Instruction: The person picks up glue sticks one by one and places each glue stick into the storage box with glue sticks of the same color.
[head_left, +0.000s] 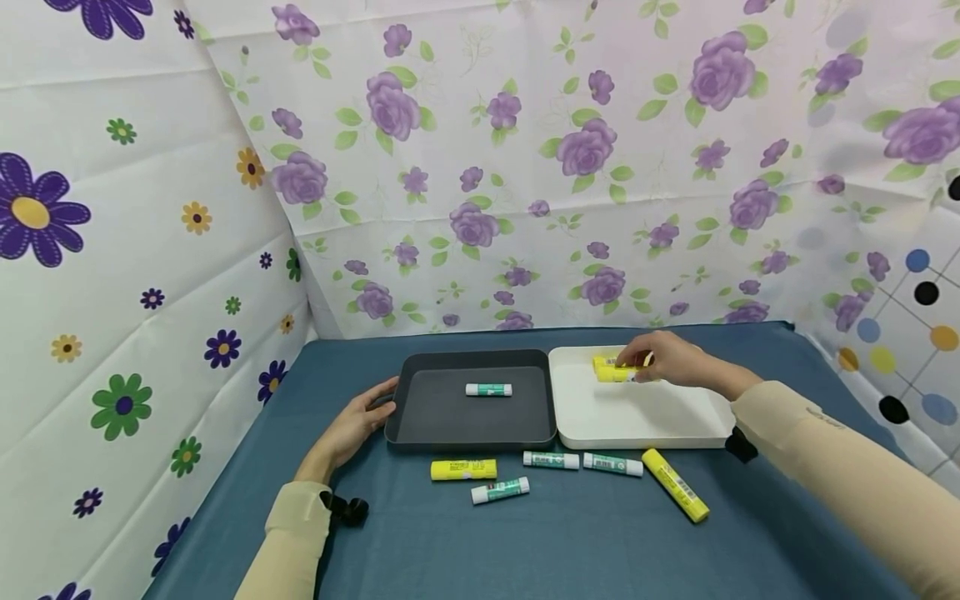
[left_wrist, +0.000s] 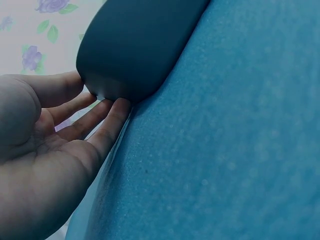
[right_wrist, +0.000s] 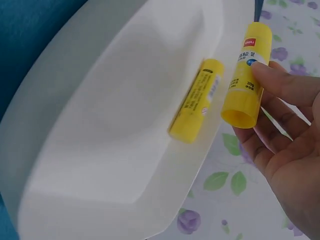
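My right hand (head_left: 667, 358) pinches a yellow glue stick (right_wrist: 247, 75) between thumb and fingers, above the far part of the white tray (head_left: 645, 421). Another yellow glue stick (right_wrist: 197, 100) lies inside that tray, just apart from the held one in the right wrist view. At the dark grey tray (head_left: 438, 421), my left hand (head_left: 352, 429) touches the left wall with thumb and fingertips; in the left wrist view the fingers (left_wrist: 112, 125) reach its lower corner. One green-and-white glue stick (head_left: 489, 390) lies in the grey tray.
In front of the trays on the blue cloth lie yellow glue sticks, one left (head_left: 463, 470) and one right (head_left: 675, 486). Green-and-white glue sticks (head_left: 551, 460) lie between them, one nearer me (head_left: 500, 491). Flowered sheets (head_left: 472, 167) hang behind and at the sides.
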